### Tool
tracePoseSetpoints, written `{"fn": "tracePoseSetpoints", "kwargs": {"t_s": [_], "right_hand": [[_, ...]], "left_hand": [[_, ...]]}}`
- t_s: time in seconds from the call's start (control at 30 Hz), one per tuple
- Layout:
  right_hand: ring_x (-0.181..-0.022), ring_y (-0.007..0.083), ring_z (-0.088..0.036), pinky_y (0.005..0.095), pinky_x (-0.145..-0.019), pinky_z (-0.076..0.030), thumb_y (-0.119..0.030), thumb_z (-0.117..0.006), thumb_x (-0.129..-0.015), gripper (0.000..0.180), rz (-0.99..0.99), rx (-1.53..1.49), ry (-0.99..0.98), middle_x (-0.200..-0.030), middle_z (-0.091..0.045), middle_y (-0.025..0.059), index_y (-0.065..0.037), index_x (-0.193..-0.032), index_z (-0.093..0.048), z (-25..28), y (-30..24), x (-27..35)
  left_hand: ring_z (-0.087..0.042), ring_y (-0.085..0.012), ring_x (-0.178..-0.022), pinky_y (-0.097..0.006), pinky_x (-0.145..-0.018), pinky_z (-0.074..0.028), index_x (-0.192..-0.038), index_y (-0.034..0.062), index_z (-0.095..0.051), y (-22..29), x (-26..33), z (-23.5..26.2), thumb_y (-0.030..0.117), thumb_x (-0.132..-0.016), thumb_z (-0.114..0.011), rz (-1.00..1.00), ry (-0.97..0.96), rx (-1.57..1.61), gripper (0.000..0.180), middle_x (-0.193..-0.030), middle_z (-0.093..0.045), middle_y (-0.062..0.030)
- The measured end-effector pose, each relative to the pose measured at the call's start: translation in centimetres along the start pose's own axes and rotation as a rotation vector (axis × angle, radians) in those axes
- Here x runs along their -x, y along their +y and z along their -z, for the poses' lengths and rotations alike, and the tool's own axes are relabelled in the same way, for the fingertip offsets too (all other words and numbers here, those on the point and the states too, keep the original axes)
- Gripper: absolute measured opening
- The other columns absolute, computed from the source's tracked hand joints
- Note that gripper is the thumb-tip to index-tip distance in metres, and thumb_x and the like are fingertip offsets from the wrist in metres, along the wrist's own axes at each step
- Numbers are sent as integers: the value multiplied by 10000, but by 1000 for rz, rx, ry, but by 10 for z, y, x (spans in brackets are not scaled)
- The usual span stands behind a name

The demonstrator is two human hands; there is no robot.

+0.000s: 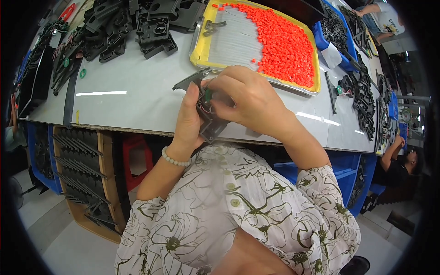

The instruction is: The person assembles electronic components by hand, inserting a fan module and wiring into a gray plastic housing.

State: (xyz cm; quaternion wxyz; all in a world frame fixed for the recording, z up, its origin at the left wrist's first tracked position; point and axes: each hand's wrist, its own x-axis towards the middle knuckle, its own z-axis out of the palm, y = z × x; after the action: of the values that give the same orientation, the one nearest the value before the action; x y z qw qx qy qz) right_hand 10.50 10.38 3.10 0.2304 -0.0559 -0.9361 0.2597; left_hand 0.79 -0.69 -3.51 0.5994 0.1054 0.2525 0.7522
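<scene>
Head view: your left hand (187,120) grips 1 dark plastic housing (212,130); your right hand (255,95) curls over it, its grip not determinable.

White table (146,101) with yellow-rimmed tray (200,43), black parts (156,37)

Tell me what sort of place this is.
Probably a factory assembly workshop: a yellow-edged tray of small red pieces, a heap of dark plastic parts on the table, and a blue bin of more dark parts.
</scene>
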Motion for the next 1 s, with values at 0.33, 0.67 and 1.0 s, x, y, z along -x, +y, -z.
{"fn": "tracePoseSetpoints", "kwargs": {"t_s": [0.33,0.67,1.0], "right_hand": [[-731,258,-580,346,-640,-482,-15,-656,-689,209,12,-11,-8,-821,-578,98,2,-897,-649,-6,2,5],[-747,236,-557,325,-644,-464,-108,-676,-717,184,-83,-119,74,-795,-563,73,-55,-893,-673,-18,13,9],[-765,211,-573,318,-678,-470,-98,-674,-739,329,-240,-280,175,-827,-581,83,-40,-1057,-615,4,23,29]], "left_hand": [[-575,-167,-966,-316,-825,-490,-1176,48,-444,-2,-1,-3,533,-902,-400,-4,107,-39,558,-1087,-549,-96],[-581,-166,-942,-319,-802,-501,-1175,45,-426,-2,0,-2,561,-883,-419,-111,127,-152,593,-1081,-546,-98],[-581,-306,-994,-436,-781,-531,-1222,26,-380,2,-5,-2,685,-817,-354,-32,6,-70,775,-1093,-546,-189]]}}
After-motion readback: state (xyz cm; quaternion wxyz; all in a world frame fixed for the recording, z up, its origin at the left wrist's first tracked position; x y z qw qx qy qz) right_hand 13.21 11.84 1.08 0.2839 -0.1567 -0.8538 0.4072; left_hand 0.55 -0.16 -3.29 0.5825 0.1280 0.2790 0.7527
